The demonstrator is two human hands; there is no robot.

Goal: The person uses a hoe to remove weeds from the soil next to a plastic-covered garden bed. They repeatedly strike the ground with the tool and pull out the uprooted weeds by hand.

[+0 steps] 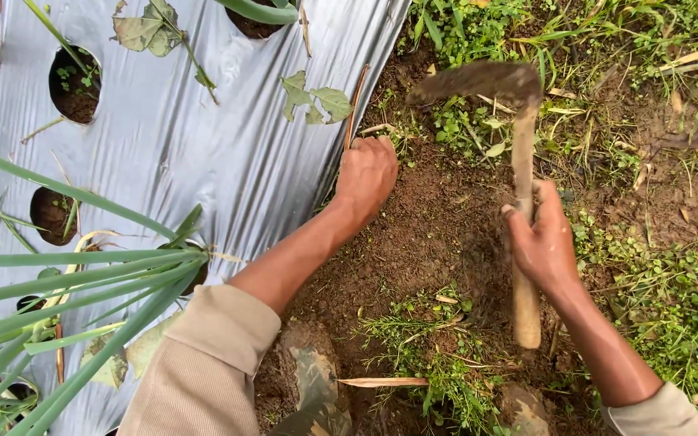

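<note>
Weeding underway: right hand [544,242] clamped on hoe [519,161], blade raised at twelve o'clock; left hand [365,173] curled on soil [438,218] beside plastic sheet [203,137]; chop likely next.

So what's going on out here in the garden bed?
A person is working bare soil beside a bed covered in silver plastic mulch with planting holes. The right hand grips the wooden handle of a small hoe, whose blade is raised and blurred above the ground. The left hand rests on the soil at the edge of the sheet. Weeds grow around the dug strip, and long green leaves hang in from the left.
</note>
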